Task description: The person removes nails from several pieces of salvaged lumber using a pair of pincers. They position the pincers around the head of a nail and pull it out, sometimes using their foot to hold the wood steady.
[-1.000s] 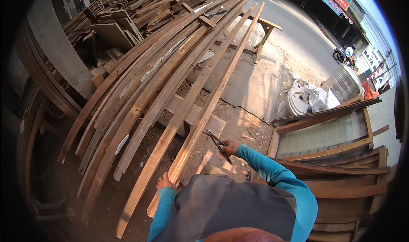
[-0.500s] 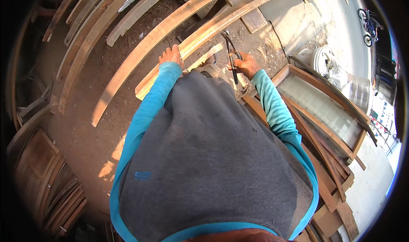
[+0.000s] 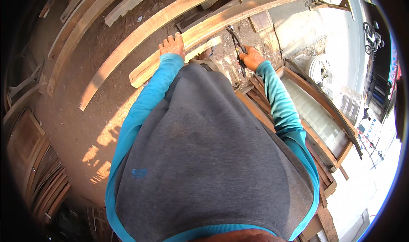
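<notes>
My left hand (image 3: pixel 172 45) lies across a long curved wooden beam (image 3: pixel 221 22), its fingers bent over the far edge. In my right hand (image 3: pixel 252 58) are dark metal pincers (image 3: pixel 236 41), gripped by the handles, which lie close together. The pincers' head points away from me, just on the near side of the beam. Whether the jaws hold anything is too small to tell. A paler strip of wood (image 3: pixel 203 49) shows below the beam, between my hands. Part of a foot (image 3: pixel 207 53) is visible beside that strip.
Another curved beam (image 3: pixel 123 48) lies to the left, with several more beyond it. A short board (image 3: pixel 257 14) sits under the beams. At right are a wooden frame with a pale panel (image 3: pixel 317 110), a white bucket (image 3: pixel 317 65) and stacked planks. A motorcycle (image 3: pixel 372 37) stands far right.
The pincers' handles have come closer together in my right hand. My left hand stays on the beam. The whole view has shifted slightly.
</notes>
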### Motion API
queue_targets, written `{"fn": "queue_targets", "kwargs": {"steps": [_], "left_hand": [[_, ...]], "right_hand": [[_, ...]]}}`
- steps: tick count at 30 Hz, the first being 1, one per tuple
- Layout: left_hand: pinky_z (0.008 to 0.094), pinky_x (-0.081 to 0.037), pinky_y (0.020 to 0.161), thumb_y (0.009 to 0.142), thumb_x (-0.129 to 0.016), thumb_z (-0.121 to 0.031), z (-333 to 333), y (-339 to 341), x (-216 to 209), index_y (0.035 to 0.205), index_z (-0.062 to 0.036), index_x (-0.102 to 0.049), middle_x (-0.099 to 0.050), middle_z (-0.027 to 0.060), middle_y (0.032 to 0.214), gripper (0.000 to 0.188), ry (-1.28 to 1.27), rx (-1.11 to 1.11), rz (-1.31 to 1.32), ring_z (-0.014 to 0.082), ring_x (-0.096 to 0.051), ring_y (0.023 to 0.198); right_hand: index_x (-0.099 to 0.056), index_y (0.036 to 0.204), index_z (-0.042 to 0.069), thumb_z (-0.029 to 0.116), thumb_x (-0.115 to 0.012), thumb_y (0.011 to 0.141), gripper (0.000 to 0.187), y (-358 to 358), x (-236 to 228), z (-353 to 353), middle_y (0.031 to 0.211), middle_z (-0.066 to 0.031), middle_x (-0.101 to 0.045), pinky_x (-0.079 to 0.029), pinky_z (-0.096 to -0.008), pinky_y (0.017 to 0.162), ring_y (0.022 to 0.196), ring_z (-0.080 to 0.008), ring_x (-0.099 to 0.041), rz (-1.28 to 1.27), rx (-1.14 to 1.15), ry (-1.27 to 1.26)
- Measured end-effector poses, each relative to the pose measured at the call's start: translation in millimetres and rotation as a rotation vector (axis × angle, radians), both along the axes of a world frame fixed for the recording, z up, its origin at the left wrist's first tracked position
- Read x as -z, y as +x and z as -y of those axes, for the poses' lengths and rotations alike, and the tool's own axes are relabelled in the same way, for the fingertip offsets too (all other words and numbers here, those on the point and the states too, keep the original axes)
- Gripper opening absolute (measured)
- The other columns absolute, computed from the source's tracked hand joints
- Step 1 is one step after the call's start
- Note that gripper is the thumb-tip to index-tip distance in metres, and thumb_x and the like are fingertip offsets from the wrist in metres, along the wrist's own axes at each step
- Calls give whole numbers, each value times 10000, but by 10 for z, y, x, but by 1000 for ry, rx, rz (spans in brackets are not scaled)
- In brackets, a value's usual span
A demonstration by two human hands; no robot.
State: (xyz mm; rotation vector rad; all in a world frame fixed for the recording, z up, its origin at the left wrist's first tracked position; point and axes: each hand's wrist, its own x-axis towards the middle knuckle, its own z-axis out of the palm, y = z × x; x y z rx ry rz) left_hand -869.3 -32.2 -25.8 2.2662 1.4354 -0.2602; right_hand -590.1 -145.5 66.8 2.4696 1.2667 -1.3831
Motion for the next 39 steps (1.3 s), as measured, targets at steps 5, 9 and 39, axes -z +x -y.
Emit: {"fn": "queue_targets", "kwargs": {"steps": [5, 9, 39], "left_hand": [[548, -429, 943, 775, -772, -163, 53, -17, 164, 1414, -84, -412, -553, 198, 1229, 737, 53, -16, -6, 397, -557, 1166], [544, -445, 933, 827, -689, -134, 82, 11, 103, 1427, -66, -411, -568, 208, 1225, 664, 79, 6, -17, 387, -576, 1135], [531, -354, 1132, 749, -793, -166, -126, 80, 23, 1469, -201, -370, -432, 204, 1472, 836, -233, -91, -262, 402, -433, 1359]], "right_hand": [[-438, 1375, -108, 206, -530, 894, 581, -123, -44, -112, 1191, -371, -596, -457, -461, 1020, 1169, -447, -581, 85, -195, -3], [-375, 1390, -109, 52, -519, 846, 586, -203, 42, -106, 1073, -366, -639, -512, -482, 936, 1063, -456, -635, 214, -331, -86], [-460, 1455, 151, 139, -513, 960, 498, 2639, -45, -633, 1115, -179, -663, -548, -434, 845, 962, -344, -678, 95, -511, 253]]}}
